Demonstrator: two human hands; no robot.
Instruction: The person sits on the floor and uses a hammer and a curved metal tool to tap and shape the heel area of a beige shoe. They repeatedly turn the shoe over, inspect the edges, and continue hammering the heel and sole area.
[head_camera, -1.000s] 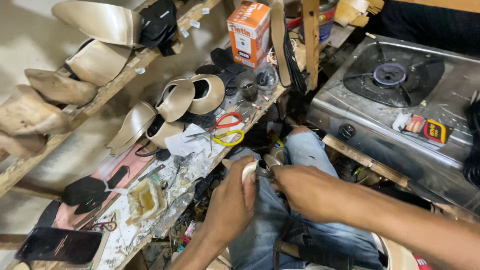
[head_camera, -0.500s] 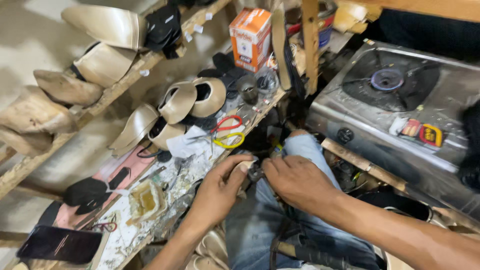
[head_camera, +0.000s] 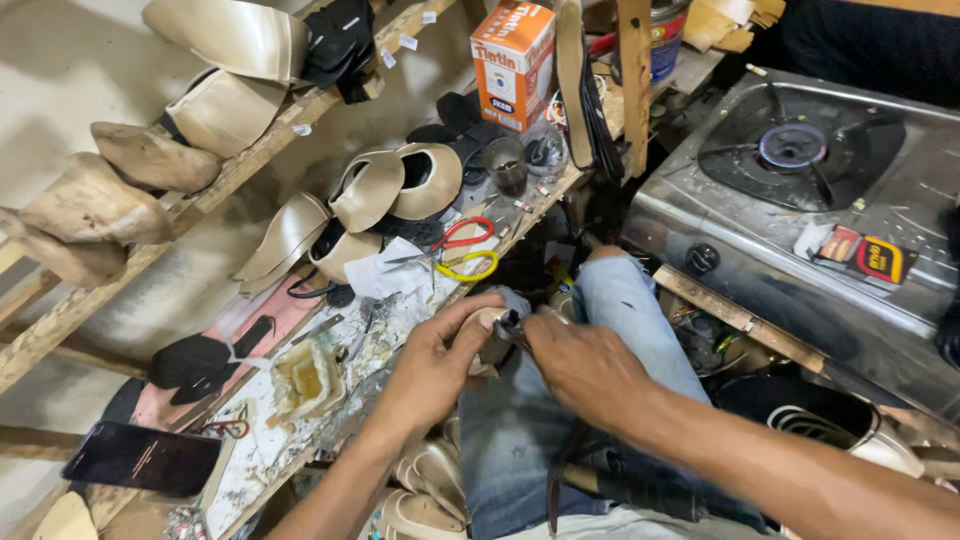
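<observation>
My left hand (head_camera: 435, 358) grips a small beige shoe piece (head_camera: 487, 322) above my knee in blue jeans (head_camera: 620, 310). My right hand (head_camera: 585, 365) holds a small dark metal tool (head_camera: 510, 325) whose tip presses against that beige piece. Both hands meet just beside the cluttered workbench edge. What lies under the hands is hidden.
The workbench (head_camera: 330, 350) carries beige shoe uppers (head_camera: 395, 185), scissors with red and yellow handles (head_camera: 462, 250), a glue pot (head_camera: 308, 375), an orange box (head_camera: 512, 60) and a black phone (head_camera: 140, 458). Wooden shoe lasts (head_camera: 95, 205) sit on a rack at left. A gas stove (head_camera: 800, 160) stands at right.
The view has shifted slightly and my hands have drawn closer together at the knee. My right hand now presses the tool onto the beige piece.
</observation>
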